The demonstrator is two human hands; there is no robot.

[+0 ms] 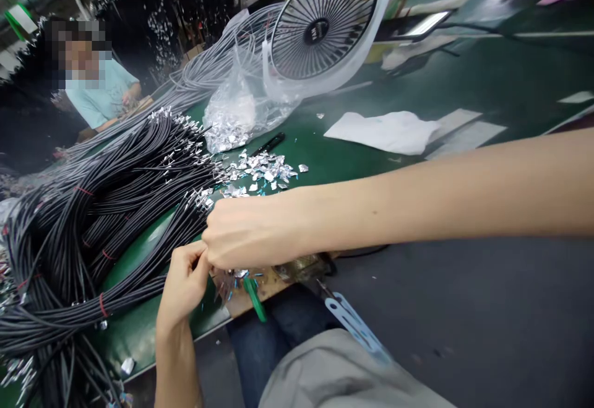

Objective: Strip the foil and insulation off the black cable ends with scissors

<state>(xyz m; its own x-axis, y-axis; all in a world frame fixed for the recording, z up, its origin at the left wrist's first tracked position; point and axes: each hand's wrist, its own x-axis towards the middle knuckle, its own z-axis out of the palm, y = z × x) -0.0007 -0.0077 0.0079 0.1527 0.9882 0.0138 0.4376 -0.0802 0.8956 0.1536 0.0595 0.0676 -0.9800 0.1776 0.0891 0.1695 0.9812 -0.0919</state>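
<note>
My right hand (244, 231) reaches leftward across the green table (325, 142), fingers curled at the foil-tipped ends of the black cables (116, 191). My left hand (185, 281) sits just below it, fingers pinched together against the right hand. What the fingers grip is hidden. Loose silver foil pieces (262, 173) lie scattered just beyond my hands. The cables lie in large bundles tied with red bands across the left of the table.
A white desk fan (325, 24) stands at the back beside a clear plastic bag of foil bits (236, 111). White cloth (385, 130) and papers lie to the right. Green-handled tools (254, 299) rest at the near edge. Another person (99, 86) works at far left.
</note>
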